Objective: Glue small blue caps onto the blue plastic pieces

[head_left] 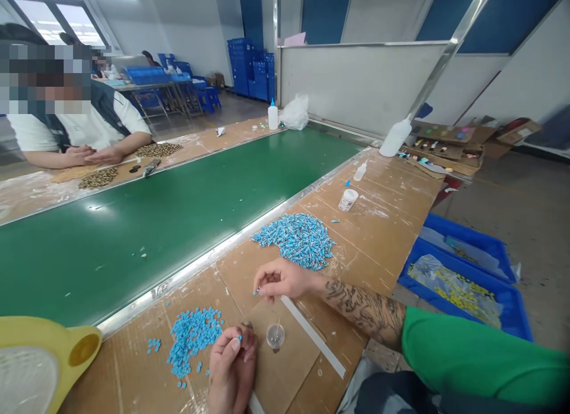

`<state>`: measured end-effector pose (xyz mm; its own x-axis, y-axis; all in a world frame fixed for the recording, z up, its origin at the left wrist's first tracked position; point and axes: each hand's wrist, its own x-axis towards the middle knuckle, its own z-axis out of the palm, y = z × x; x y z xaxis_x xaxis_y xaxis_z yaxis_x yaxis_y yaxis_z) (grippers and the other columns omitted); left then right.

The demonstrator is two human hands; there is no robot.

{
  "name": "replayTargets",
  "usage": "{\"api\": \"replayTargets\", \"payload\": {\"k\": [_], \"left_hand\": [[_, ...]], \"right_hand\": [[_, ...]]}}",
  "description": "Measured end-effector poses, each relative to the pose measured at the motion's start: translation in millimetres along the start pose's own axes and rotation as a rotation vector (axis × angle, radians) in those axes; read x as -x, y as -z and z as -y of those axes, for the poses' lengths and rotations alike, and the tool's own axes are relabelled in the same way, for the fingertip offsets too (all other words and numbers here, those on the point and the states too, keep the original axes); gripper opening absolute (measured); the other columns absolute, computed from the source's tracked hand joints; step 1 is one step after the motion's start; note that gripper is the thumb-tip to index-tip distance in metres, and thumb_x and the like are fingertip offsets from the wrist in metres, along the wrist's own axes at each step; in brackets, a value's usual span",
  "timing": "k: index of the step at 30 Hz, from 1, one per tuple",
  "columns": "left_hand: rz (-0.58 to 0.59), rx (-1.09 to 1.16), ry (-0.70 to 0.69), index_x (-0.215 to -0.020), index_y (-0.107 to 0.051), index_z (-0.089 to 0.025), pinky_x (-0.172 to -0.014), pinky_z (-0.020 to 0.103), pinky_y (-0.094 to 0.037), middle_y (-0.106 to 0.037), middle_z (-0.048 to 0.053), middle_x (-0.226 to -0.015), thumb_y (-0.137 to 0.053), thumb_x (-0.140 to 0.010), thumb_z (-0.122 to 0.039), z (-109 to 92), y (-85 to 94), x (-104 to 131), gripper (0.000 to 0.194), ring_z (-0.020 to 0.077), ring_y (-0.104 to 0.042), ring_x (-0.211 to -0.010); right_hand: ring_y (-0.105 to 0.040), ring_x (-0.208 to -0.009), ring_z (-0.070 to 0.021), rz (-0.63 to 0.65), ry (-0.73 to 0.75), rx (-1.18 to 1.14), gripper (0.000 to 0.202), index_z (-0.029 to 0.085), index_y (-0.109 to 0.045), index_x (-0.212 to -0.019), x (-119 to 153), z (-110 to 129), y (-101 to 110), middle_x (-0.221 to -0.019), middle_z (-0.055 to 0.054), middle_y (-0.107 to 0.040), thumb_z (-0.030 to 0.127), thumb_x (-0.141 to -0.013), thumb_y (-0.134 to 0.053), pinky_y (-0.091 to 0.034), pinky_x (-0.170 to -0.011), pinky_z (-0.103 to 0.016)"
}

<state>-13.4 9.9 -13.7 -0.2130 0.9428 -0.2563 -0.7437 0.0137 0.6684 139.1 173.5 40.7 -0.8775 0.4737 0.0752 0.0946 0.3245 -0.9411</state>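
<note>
My left hand [232, 366] is closed in a pinch at the lower middle, with a small blue ring-shaped piece [240, 337] at the thumb and fingertips. To its left lies a spread of blue ring-shaped pieces [196, 334]. My right hand [282, 279] hovers over the cardboard, fingers pinched on a small piece with a blue tip [256, 292], mostly hidden. Just beyond it is a heap of slim blue-and-silver pieces [303, 239]. Between and in front of my hands stands a small clear cup [275, 337] with a thin stick in it, on a brown sheet [294, 366].
A green belt [178, 224] with a metal edge runs beyond the cardboard worktop. Right of the heap are a white tub [348, 200] and bottles [360, 171]. A yellow-rimmed object [75, 348] fills the lower left. Blue bins [467, 283] stand at right; a co-worker [84, 123] sits across.
</note>
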Motion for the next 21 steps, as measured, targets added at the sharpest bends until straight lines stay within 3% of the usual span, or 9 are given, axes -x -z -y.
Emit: {"api": "replayTargets", "payload": {"k": [2, 5, 9, 13, 21], "left_hand": [[-0.003, 0.0, -0.006, -0.063, -0.06, -0.017, -0.048, 0.021, -0.037, -0.045, -0.002, -0.058, -0.081, -0.066, -0.031, 0, 0.4, 0, 0.025, 0.0103, -0.041, -0.056], [0.002, -0.001, -0.006, -0.063, -0.061, -0.017, -0.048, 0.021, -0.037, -0.047, -0.001, -0.06, -0.081, -0.066, -0.031, 1, 1.7, -1, 0.025, 0.0101, -0.042, -0.057], [0.01, -0.019, -0.025, -0.064, -0.063, -0.017, -0.047, 0.02, -0.036, -0.048, -0.002, -0.059, -0.08, -0.068, -0.032, 0, 0.1, -2, 0.024, 0.0089, -0.042, -0.054], [0.03, -0.071, -0.079, -0.065, -0.064, -0.017, -0.049, 0.021, -0.037, -0.05, -0.001, -0.059, -0.08, -0.068, -0.032, -1, -2.4, -3, 0.022, 0.0094, -0.045, -0.054], [-0.006, -0.126, -0.088, -0.064, -0.066, -0.016, -0.05, 0.021, -0.038, -0.052, -0.001, -0.057, -0.081, -0.064, -0.029, 0, -0.1, -4, 0.02, 0.0098, -0.048, -0.054]], "right_hand": [[-0.064, -0.057, -0.0117, 0.043, -0.003, -0.201, 0.042, 0.012, -0.055, -0.097, 4, -4, -17, -0.072, -0.004, -0.068, 0.053, -0.089, -0.048, -0.052, -0.055, -0.024], [-0.066, -0.056, -0.0139, 0.081, -0.008, -0.421, 0.052, 0.014, -0.053, -0.088, 4, -9, -31, -0.071, -0.005, -0.069, 0.064, -0.079, -0.058, -0.055, -0.054, -0.027], [-0.066, -0.055, -0.0119, 0.031, -0.034, -0.581, 0.043, 0.014, -0.053, -0.083, 6, -10, -33, -0.068, -0.002, -0.068, 0.053, -0.076, -0.071, -0.054, -0.054, -0.024], [-0.069, -0.06, -0.0118, 0.001, -0.079, -0.681, 0.038, 0.014, -0.055, -0.09, 12, -8, -35, -0.071, -0.002, -0.07, 0.041, -0.074, -0.077, -0.053, -0.055, -0.021], [-0.068, -0.067, -0.0102, -0.123, -0.08, -0.649, 0.02, 0.01, -0.071, -0.086, 20, 4, -41, -0.073, -0.004, -0.073, 0.026, -0.075, -0.076, -0.053, -0.066, -0.021]]}}
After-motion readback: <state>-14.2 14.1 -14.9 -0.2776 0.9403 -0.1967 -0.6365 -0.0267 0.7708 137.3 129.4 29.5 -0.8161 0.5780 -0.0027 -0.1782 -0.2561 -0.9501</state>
